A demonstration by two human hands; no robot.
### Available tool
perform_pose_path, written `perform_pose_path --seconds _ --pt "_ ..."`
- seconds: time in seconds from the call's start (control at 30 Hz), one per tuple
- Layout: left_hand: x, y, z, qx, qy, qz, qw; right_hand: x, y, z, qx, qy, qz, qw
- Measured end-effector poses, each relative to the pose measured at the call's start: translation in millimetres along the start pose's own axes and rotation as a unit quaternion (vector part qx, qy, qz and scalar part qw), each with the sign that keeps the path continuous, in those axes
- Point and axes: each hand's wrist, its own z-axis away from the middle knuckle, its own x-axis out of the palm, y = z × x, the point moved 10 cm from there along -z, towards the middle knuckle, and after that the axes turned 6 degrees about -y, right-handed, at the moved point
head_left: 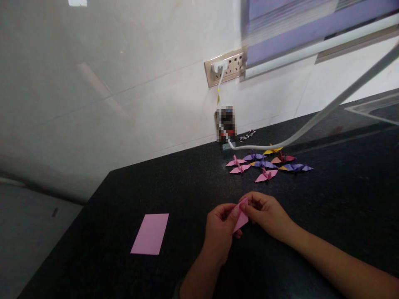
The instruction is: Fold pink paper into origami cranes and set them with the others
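Between my two hands is a small folded piece of pink origami paper (242, 221), held just above the black countertop. My left hand (220, 229) grips its left side, the thumb pressed on the front. At the upper right, my right hand (264, 211) pinches the same paper near its pointed top corner. Part of the paper is covered by my fingers. A flat pink sheet stack or sheet (150, 234) lies to the left of my hands. Beyond them sit several folded paper cranes (267, 175) in pink, purple, red and yellow.
A phone-like device (225, 123), blurred out, leans on the tiled wall. A white cable (299, 136) crosses the countertop (187, 182) behind the cranes and rises to the right. A plug (220, 66) sits in the wall socket. A beaded strand (247, 136) lies near the device.
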Motion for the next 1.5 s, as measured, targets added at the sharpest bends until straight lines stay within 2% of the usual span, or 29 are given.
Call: perform_pose_path --seconds 0.43,0.8,0.97,1.2,1.5 --pt "-4.3 1.7 1.1 -0.022 0.027 -0.014 0.999 -8.1 2.9 3.5 0.020 0.035 0.032 0.999" --pt "-6.4 -0.5 -0.4 0.000 0.017 -0.051 0.999 -7.2 5.7 3.2 0.023 0.029 0.006 0.999" --pt "-8.0 -3.5 -1.4 -0.009 0.020 -0.051 0.998 -7.0 5.1 2.7 0.025 0.030 0.006 0.999" --pt "-7.6 -1.5 -1.5 -0.013 0.022 -0.038 0.999 -11.8 5.2 1.5 0.020 0.046 -0.011 0.999" --pt "-9.5 3.5 -0.2 -0.003 0.028 -0.056 0.998 -8.7 4.1 1.4 0.024 0.034 -0.004 0.999"
